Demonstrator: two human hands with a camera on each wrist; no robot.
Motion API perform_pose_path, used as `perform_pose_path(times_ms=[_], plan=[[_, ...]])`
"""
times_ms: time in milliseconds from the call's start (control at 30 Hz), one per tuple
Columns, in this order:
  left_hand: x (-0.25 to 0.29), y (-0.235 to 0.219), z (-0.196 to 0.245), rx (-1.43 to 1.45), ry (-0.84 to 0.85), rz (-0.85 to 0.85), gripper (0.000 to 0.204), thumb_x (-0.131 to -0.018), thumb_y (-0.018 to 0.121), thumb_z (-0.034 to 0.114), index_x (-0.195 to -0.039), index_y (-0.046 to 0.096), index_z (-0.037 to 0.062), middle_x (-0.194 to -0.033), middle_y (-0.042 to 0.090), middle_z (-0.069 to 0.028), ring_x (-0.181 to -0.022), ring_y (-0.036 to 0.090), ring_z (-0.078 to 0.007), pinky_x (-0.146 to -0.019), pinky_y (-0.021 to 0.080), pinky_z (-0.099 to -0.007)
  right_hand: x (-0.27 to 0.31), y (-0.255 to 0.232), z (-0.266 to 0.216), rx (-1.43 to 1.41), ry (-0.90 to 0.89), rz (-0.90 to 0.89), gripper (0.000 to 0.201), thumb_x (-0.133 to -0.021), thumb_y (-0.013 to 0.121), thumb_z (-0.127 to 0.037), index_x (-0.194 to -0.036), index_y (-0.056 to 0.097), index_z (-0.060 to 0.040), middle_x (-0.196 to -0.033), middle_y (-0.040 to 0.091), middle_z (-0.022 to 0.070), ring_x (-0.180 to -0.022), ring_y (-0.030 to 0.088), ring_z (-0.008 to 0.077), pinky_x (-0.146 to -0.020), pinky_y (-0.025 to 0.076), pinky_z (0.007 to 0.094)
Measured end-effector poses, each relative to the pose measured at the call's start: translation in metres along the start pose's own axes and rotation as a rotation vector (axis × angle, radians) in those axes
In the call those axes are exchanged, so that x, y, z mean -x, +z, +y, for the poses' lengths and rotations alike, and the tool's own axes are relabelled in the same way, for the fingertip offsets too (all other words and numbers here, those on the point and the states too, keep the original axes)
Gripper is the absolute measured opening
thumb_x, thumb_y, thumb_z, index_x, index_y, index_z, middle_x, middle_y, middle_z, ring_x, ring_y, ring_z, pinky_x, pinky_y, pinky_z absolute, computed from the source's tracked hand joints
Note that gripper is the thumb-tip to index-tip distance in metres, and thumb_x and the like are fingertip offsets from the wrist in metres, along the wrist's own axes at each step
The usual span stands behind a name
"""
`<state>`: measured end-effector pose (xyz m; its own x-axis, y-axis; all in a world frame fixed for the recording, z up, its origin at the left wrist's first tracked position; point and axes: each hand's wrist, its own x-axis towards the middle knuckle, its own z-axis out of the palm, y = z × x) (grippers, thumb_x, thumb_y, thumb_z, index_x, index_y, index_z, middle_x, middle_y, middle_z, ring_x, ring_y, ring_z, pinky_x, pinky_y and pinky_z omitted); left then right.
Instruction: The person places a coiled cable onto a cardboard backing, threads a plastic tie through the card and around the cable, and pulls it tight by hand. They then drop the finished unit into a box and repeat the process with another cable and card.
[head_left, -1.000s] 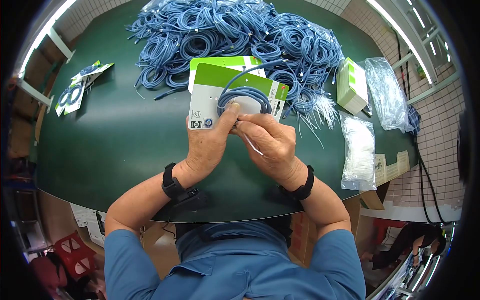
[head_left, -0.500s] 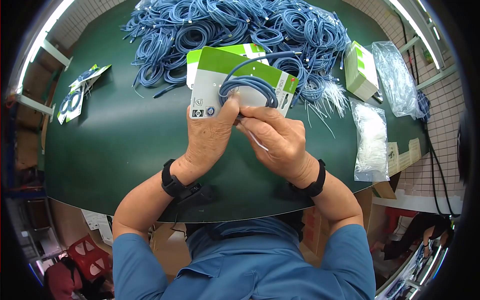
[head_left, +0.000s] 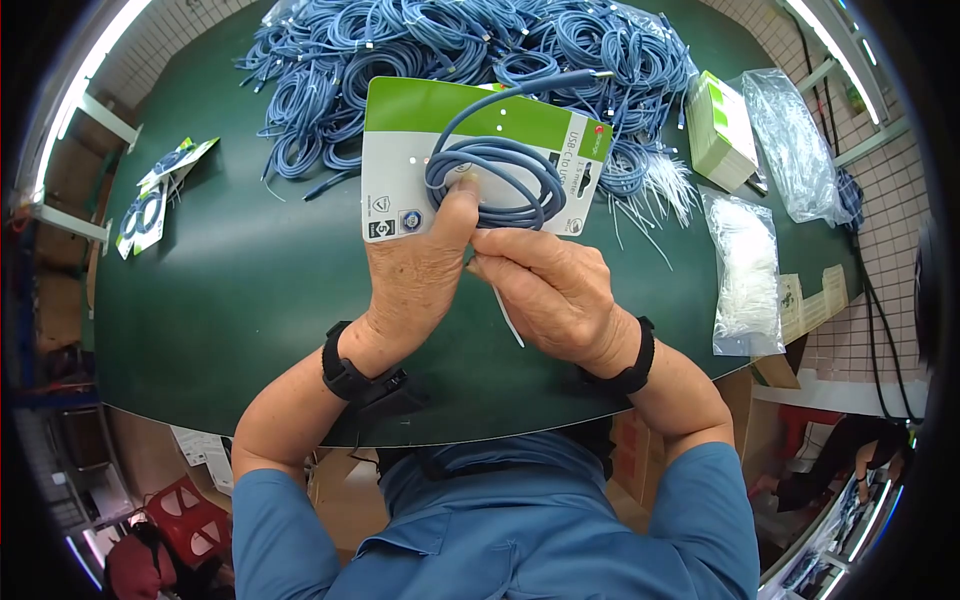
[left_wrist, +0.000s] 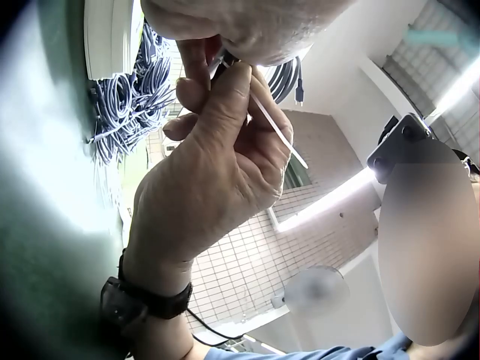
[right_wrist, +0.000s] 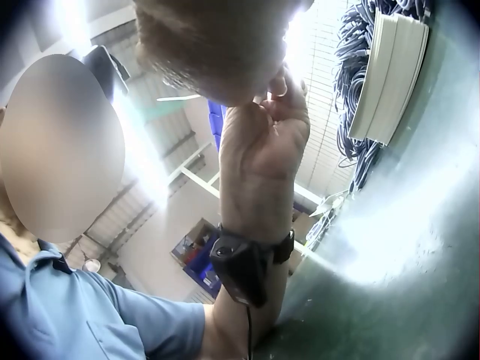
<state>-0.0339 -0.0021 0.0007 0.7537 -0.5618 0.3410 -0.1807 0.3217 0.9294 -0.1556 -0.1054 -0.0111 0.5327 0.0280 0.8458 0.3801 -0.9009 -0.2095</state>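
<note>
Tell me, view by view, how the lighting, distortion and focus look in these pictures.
Head view: fisheye bends the green table, dark vignette at the corners, the card sharp. Left wrist view: the right hand close and soft, bright glare behind. Right wrist view: window glare washes out around the left hand.

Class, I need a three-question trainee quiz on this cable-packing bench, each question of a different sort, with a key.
1. True or false: the coiled blue cable lies against the green-and-white backing card.
2. What does the right hand pinch? A white cable tie; B scissors; C tape.
3. Fill in: the left hand's thumb presses the ____.

Key: 1 true. 2 A. 3 coiled blue cable.
</note>
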Motion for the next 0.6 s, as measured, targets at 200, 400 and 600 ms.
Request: perform_pose_path(times_ms=[200,400,600], plan=[[0.0026,0.0014,0.0015,-0.012,0.027,0.005,0.016,-0.095,0.068,0.008,-0.109,0.063,0.0021,-0.097,0.065,-0.0031,-0.084,0.06,-0.0141,-0.075,0.051,-0.0322,0.0001,-0.0011,-0.0012,-0.021,-0.012,0.014,0.023,-0.073,0.083,0.006,-0.094,0.076,0.0035,-0.105,0.074,0.0172,-0.082,0.077,0.0266,-0.068,0.064,0.0342],[0.0025,-0.0003,0.0009,0.034,-0.031,-0.025,0.017,-0.096,0.067,0.008,-0.11,0.062,0.0014,-0.098,0.064,-0.0034,-0.085,0.059,-0.014,-0.076,0.051,-0.0318,0.0015,-0.0024,-0.0007,-0.015,-0.021,0.004,0.022,-0.073,0.083,0.006,-0.094,0.075,0.0037,-0.105,0.074,0.0176,-0.081,0.077,0.0265,-0.067,0.064,0.0339],[0.0035,-0.0003,-0.0023,0.072,-0.037,-0.028,0.018,-0.096,0.067,0.008,-0.111,0.061,0.001,-0.1,0.064,-0.0041,-0.087,0.059,-0.0141,-0.078,0.051,-0.0314,0.001,-0.0014,0.0006,-0.042,-0.019,0.019,0.022,-0.074,0.083,0.006,-0.095,0.075,0.0032,-0.105,0.075,0.0172,-0.081,0.077,0.0261,-0.066,0.064,0.0337]])
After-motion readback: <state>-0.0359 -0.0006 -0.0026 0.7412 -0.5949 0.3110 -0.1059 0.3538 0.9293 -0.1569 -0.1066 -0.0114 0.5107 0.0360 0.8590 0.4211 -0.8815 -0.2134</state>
